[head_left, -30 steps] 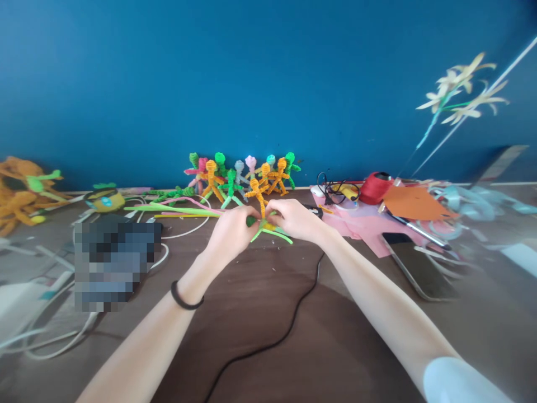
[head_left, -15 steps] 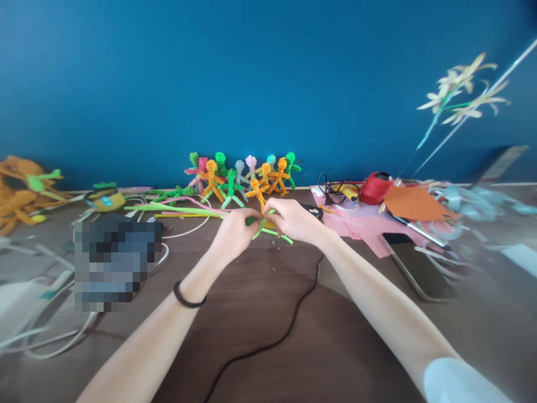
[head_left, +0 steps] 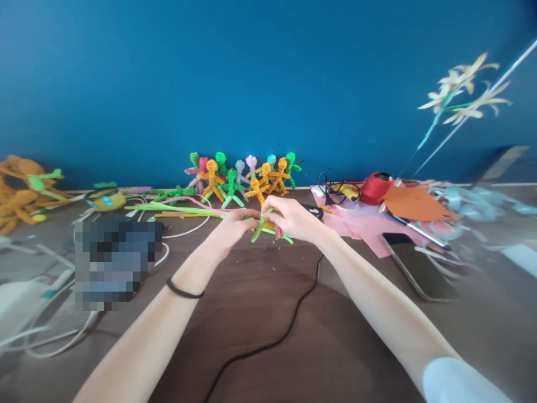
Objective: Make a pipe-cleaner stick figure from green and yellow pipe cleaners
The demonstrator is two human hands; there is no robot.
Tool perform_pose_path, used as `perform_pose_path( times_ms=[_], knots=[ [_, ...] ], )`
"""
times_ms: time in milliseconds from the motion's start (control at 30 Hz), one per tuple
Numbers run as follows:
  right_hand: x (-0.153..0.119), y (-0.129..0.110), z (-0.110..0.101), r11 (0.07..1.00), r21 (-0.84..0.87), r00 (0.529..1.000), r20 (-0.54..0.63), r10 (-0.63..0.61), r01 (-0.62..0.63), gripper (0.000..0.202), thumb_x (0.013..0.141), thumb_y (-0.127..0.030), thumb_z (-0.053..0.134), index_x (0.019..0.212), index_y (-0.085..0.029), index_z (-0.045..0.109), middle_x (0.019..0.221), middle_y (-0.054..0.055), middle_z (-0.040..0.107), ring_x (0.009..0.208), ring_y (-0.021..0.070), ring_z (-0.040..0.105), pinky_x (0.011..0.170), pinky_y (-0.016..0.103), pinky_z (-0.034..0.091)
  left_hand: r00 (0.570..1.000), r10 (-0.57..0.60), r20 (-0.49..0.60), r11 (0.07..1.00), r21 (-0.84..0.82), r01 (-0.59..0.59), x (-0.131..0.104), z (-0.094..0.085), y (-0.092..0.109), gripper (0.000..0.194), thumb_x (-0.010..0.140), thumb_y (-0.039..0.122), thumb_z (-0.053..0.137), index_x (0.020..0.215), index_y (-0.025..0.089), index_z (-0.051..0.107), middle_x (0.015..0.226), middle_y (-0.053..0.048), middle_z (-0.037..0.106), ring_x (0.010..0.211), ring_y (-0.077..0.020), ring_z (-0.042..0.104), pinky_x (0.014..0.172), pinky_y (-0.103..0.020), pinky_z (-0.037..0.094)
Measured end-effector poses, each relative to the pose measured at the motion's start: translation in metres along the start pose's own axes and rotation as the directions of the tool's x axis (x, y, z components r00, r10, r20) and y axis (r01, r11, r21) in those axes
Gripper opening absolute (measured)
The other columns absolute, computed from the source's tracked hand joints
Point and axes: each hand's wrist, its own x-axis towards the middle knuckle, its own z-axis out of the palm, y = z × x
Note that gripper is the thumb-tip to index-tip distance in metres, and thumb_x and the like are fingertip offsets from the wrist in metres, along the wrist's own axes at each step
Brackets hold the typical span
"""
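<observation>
My right hand (head_left: 289, 218) is closed in a pinch on a light green pipe cleaner (head_left: 258, 230), bent and hanging down between the hands. My left hand (head_left: 235, 226) is beside it on the left, fingers pressed together; whatever its fingertips hold is too small to make out. Behind the hands stands a group of pipe-cleaner figures, with an orange figure (head_left: 255, 191) nearest and a green figure (head_left: 231, 187) left of it. Long loose pipe cleaners (head_left: 180, 210) in green, pink and yellow lie to the left of my left hand.
A phone (head_left: 417, 267), pink paper (head_left: 369, 229), an orange sheet (head_left: 417, 202) and a red thread spool (head_left: 376, 188) lie right. A black cable (head_left: 289, 330) crosses the brown table (head_left: 260, 296). White cables (head_left: 79, 338) and a pixelated object (head_left: 119, 260) are left.
My left hand has shifted slightly left and down, away from my right fingers. The bent green pipe cleaner shows more clearly below my right fingertips.
</observation>
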Motion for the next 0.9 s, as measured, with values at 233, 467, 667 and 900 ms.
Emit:
perform_pose_path(
  times_ms=[233, 467, 667, 900],
  knots=[
    [0.000, 0.002, 0.000, 0.999, 0.051, 1.000, 0.001, 0.012, -0.012, 0.004, 0.086, -0.021, 0.043, 0.084, -0.019, 0.046, 0.057, -0.004, 0.052, 0.043, 0.0090, 0.054, 0.046, 0.021, 0.041, 0.999, -0.023, 0.042, 0.997, -0.071, 0.026, -0.001, 0.000, 0.000, 0.026, 0.064, 0.034, 0.056, 0.082, 0.015, 0.062, 0.072, -0.001, 0.053, 0.067, -0.0123, 0.044, 0.056, -0.023, 0.032],
    [0.002, 0.010, -0.005, 0.987, 0.159, 0.996, 0.086, 0.016, -0.029, 0.008, 0.084, -0.026, 0.048, 0.088, -0.019, 0.048, 0.058, -0.004, 0.052, 0.046, 0.0112, 0.057, 0.046, 0.023, 0.043, 0.998, 0.005, 0.062, 0.999, 0.042, -0.007, -0.001, -0.004, -0.002, 0.033, 0.067, 0.044, 0.058, 0.082, 0.015, 0.061, 0.068, 0.001, 0.052, 0.063, -0.0119, 0.044, 0.055, -0.024, 0.031],
    [0.003, 0.015, -0.007, 0.966, 0.254, 0.992, 0.123, 0.005, -0.036, 0.013, 0.082, -0.026, 0.051, 0.092, -0.018, 0.049, 0.069, -0.002, 0.053, 0.043, 0.0080, 0.054, 0.043, 0.021, 0.042, 0.999, 0.038, 0.039, 0.991, 0.128, -0.042, 0.002, -0.005, -0.004, 0.032, 0.069, 0.043, 0.058, 0.081, 0.014, 0.063, 0.070, 0.000, 0.055, 0.063, -0.0120, 0.044, 0.056, -0.024, 0.031],
    [0.005, 0.021, -0.009, 0.961, 0.277, 0.993, 0.112, -0.025, -0.007, 0.019, 0.072, -0.018, 0.059, 0.090, -0.017, 0.053, 0.074, -0.001, 0.054, 0.051, 0.0047, 0.047, 0.044, 0.017, 0.038, 0.996, 0.027, 0.080, 0.998, 0.051, -0.031, 0.004, -0.006, -0.006, 0.027, 0.067, 0.040, 0.060, 0.076, 0.015, 0.062, 0.072, 0.000, 0.053, 0.064, -0.0114, 0.043, 0.058, -0.024, 0.033]
  ],
)
